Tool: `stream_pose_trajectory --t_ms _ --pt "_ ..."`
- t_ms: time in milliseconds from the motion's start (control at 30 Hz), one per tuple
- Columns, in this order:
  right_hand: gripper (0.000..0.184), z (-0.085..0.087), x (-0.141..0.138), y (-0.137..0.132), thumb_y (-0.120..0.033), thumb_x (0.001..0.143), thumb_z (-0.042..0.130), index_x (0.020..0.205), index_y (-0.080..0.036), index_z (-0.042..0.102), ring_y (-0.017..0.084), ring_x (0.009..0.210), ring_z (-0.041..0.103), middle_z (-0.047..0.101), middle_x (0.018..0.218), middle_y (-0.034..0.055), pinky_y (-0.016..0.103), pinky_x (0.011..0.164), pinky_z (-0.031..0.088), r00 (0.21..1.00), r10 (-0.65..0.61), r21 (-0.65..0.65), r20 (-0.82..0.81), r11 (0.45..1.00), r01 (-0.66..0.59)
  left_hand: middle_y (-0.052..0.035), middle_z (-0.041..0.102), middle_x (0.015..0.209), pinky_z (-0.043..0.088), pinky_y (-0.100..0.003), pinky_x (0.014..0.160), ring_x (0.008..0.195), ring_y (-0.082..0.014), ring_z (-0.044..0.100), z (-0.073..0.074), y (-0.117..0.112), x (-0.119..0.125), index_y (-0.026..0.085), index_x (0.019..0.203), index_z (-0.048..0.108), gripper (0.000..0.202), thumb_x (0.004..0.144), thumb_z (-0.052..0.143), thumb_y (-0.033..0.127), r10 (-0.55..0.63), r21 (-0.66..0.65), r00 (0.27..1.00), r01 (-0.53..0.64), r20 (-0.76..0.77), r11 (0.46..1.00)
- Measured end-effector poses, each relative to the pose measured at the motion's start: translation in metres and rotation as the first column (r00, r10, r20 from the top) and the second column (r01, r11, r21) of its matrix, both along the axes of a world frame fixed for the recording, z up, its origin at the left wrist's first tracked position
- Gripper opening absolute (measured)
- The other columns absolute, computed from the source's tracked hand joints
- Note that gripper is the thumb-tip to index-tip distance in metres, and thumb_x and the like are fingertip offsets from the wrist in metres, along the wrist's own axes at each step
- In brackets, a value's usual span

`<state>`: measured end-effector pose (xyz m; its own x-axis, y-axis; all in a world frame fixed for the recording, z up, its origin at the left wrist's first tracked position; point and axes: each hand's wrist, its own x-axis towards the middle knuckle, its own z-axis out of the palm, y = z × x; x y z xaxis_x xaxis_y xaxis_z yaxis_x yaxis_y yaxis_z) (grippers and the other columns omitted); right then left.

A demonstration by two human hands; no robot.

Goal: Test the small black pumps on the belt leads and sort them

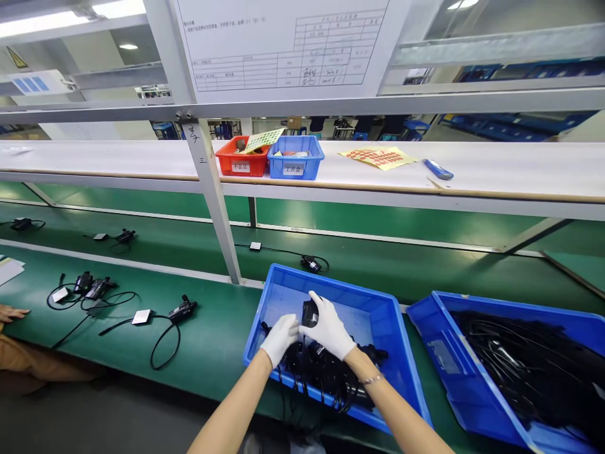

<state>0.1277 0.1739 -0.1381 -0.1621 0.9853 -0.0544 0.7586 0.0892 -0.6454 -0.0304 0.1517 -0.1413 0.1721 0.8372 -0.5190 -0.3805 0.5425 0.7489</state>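
Observation:
My right hand [328, 328], in a white glove, grips a small black boxy device [309, 312] between thumb and fingers, above a blue bin [333, 287]. Close beside it, my gloved left hand [282, 339] has its fingers drawn together near the device's lower end; what they pinch, if anything, is hidden. Below both hands, a tangled heap of black corded devices [326, 375] fills the near part of the bin. Some cords hang over its front rim.
On the right, another blue bin [439, 347] holds black cables. Corded devices [182, 310] lie on the green bench at left, near another person's hand [12, 313]. The shelf carries a red box [242, 165], a blue box [296, 167], sticker sheets [378, 156] and a blue-handled tool [438, 169].

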Motion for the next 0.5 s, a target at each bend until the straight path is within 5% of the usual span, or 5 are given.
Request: stream_pose_trajectory --t_ms 133,200,300,367,500 --pt "0.103 0.038 -0.001 -0.051 -0.022 0.059 0.085 0.155 -0.024 0.047 0.034 0.144 0.046 0.052 0.153 0.0117 0.049 0.126 0.035 0.977 0.113 0.104 -0.183 0.99 -0.095 -0.0143 0.077 0.108 0.058 -0.035 0.092 0.099 -0.0242 0.074 0.026 -0.037 0.015 0.013 0.116 0.07 0.057 0.094 0.061 0.065 -0.081 -0.066 0.954 0.104 0.287 0.992" --pt "0.086 0.04 -0.003 -0.09 -0.034 0.079 0.074 0.158 -0.024 0.04 0.032 0.144 0.049 0.052 0.153 0.0135 0.052 0.123 0.039 0.959 0.061 0.106 -0.277 0.994 -0.033 -0.0115 0.077 0.102 0.058 -0.032 0.081 0.088 -0.0206 0.073 0.034 -0.074 0.007 0.013 0.114 0.071 0.066 0.092 0.059 0.074 -0.079 -0.107 0.907 0.134 0.414 0.985" --pt "0.051 0.029 -0.019 -0.159 -0.039 0.108 0.041 0.156 -0.021 0.041 0.029 0.133 0.06 0.057 0.146 0.0165 0.054 0.109 0.053 0.928 -0.038 0.045 -0.372 0.997 0.059 -0.0081 0.076 0.095 0.055 -0.028 0.072 0.077 -0.0158 0.07 0.036 -0.13 -0.017 0.01 0.11 0.071 0.07 0.086 0.066 0.076 -0.011 -0.188 0.739 0.186 0.673 0.964" --pt "0.041 0.022 -0.036 -0.206 -0.043 0.109 0.049 0.144 -0.021 0.055 0.027 0.119 0.067 0.064 0.137 0.0132 0.048 0.098 0.059 0.92 -0.053 -0.009 -0.388 0.999 0.054 -0.0073 0.075 0.092 0.053 -0.028 0.069 0.075 -0.0157 0.069 0.034 -0.16 -0.034 0.008 0.108 0.071 0.07 0.081 0.075 0.073 0.034 -0.217 0.635 0.212 0.771 0.953" --pt "0.028 0.023 -0.068 -0.289 -0.041 0.101 0.068 0.123 -0.024 0.069 0.023 0.106 0.07 0.07 0.124 0.0078 0.038 0.085 0.063 0.925 -0.065 -0.101 -0.374 0.994 0.029 -0.0058 0.074 0.09 0.05 -0.026 0.065 0.071 -0.0157 0.068 0.037 -0.2 -0.059 0.008 0.105 0.071 0.074 0.069 0.086 0.07 0.01 -0.233 0.604 0.292 0.797 0.928"
